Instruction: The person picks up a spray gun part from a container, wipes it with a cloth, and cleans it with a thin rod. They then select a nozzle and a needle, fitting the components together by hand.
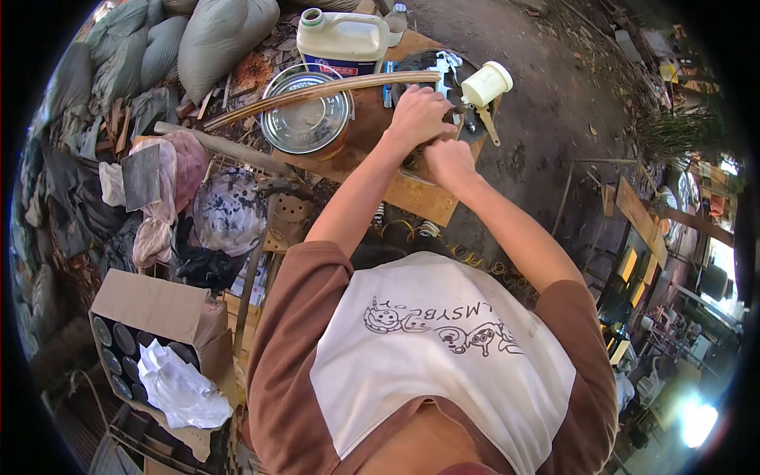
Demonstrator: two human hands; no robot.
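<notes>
Both of my hands are close together over the front right part of a wooden board [431, 198]. My left hand [419, 117] has its fingers bent over something dark that I cannot make out. Beside it, my right hand [450, 162] is closed, and what it holds is hidden. Just beyond them a spray gun [445, 65] with a white cup [487, 84] lies by a dark round tray. A long curved wooden strip [317, 91] crosses over a round metal can [305, 119] and ends above my left hand.
A white jug [343, 41] stands behind the can. Filled sacks [226, 47] lie at the upper left. An open cardboard box [154, 297] with dark cans and crumpled white paper [180, 386] is at the lower left. Coiled springs [475, 260] lie below the board.
</notes>
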